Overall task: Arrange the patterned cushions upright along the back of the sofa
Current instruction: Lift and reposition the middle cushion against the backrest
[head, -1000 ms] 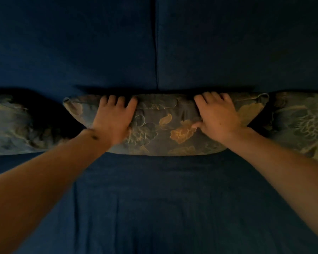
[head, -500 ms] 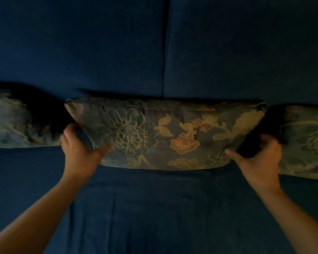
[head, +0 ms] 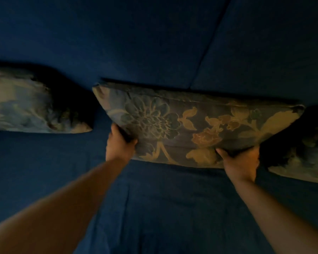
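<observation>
A floral patterned cushion (head: 191, 125) stands upright in the middle of the dark blue sofa, its top edge against the sofa back (head: 136, 43). My left hand (head: 118, 143) grips its lower left corner, thumb on the front. My right hand (head: 241, 162) grips its lower right edge from below. A second patterned cushion (head: 26, 105) leans against the back at the left, apart from the middle one. A third patterned cushion (head: 305, 158) sits at the right edge, partly cut off and in shadow.
The blue seat (head: 163, 208) stretches below the cushions toward me. A seam (head: 211, 39) divides the backrest into two panels. The room is dim.
My hands went from pressing on the cushion's top edge to gripping its two lower corners. The view has tilted and shifted, so the cushion now sits more to the right.
</observation>
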